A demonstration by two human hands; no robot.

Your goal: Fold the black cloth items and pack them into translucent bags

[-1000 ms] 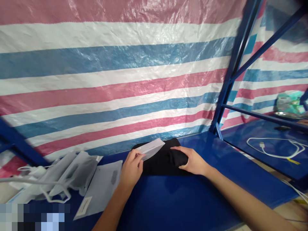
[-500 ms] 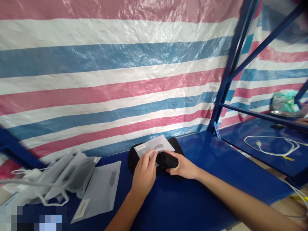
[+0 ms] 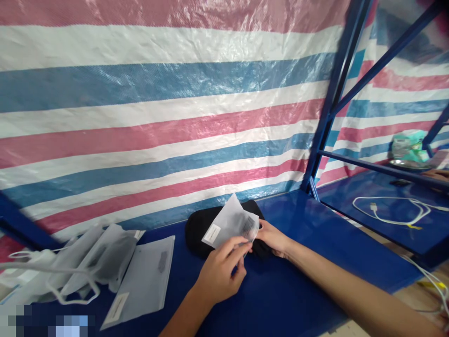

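My left hand [image 3: 224, 271] pinches the lower edge of a small frosted plastic bag [image 3: 226, 224], which has a white label and grey print. The bag is tilted up in front of a black case [image 3: 199, 229] lying on the blue table. At the bag's right edge is my right hand [image 3: 275, 238], closed, its fingertips hidden behind the plastic. Part of a black soft bundle [image 3: 260, 247] shows beneath that hand. To the left lies a larger flat frosted zip bag [image 3: 145, 276] with a label at its lower corner.
Several filled frosted bags [image 3: 115, 257] and white cables [image 3: 70, 297] sit at the left. A striped tarp [image 3: 168, 121] hangs behind the blue table [image 3: 287, 290]. A blue metal frame [image 3: 324, 117] stands right; beyond it are a white USB cable [image 3: 389, 222] and a person's hand [image 3: 437, 175].
The small bag has been lifted and tilted upright toward me. My left hand has shifted right onto its edge, and the black bundle in my right hand is now mostly covered by the bag.
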